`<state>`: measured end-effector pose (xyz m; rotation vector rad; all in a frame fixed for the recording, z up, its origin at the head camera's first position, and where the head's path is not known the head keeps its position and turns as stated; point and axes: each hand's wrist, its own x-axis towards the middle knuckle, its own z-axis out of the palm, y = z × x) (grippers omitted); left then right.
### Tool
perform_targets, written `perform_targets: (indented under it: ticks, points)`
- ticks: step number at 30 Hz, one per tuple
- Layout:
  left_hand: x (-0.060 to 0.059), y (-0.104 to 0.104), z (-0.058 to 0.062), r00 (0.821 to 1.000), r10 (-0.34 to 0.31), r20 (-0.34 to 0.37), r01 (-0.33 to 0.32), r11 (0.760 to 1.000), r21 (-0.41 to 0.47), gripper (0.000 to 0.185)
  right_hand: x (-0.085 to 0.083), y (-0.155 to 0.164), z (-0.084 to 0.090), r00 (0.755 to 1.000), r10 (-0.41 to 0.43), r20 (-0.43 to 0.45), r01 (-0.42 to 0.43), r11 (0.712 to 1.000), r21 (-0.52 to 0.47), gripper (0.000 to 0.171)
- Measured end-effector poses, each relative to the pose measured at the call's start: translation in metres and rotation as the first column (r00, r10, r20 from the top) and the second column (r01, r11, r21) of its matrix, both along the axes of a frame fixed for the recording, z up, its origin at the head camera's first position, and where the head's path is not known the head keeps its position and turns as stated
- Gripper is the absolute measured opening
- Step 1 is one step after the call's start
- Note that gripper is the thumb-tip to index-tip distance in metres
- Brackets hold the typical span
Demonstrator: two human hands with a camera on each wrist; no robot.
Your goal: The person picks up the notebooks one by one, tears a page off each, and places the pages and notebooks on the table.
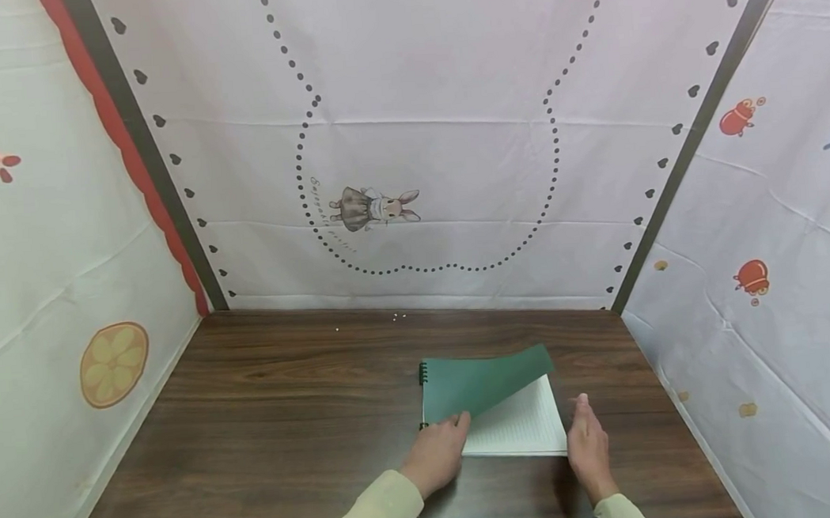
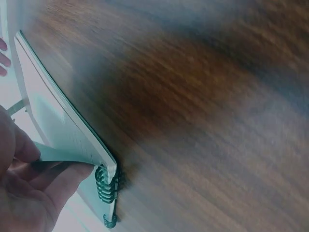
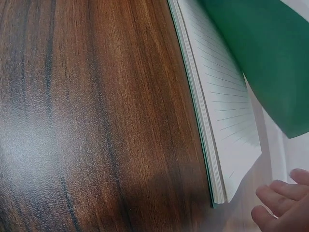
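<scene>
A ring-bound notebook [image 1: 518, 427] lies on the brown wooden table, its green cover [image 1: 475, 380] lifted and bent back from the near right corner. Beneath the cover shows a white lined page [image 3: 227, 96]. My left hand [image 1: 435, 453] pinches the near edge of the cover between thumb and fingers, close to the dark binding rings [image 2: 105, 186] at the left side. Beside the near right corner of the notebook stands my right hand [image 1: 588, 445], fingers extended and holding nothing. In the right wrist view its fingers [image 3: 275, 199] are just off the page's corner.
The table [image 1: 274, 410] stretches left of the notebook and back to a white patterned cloth wall [image 1: 445, 170]. More printed cloth hangs on the left and right sides. Small white specks [image 1: 399, 317] show near the table's back edge.
</scene>
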<state>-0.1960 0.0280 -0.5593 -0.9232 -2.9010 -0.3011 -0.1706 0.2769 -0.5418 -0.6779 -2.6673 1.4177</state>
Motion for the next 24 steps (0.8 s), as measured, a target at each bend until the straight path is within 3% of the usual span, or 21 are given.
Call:
perform_targets:
  ticks: [14, 24]
  points:
    - [0.002, -0.005, 0.001, 0.988, 0.114, 0.101, -0.132, 0.974, 0.185, 0.042, -0.004, -0.003, -0.007, 0.995, 0.088, 0.038, -0.090, 0.994, 0.061, 0.091]
    - [0.006, -0.013, 0.001, 0.978, 0.179, 0.103, -0.204, 0.908, 0.365, 0.034, -0.006, -0.007, -0.009, 0.994, 0.087, 0.066, -0.092, 0.993, 0.078, 0.086]
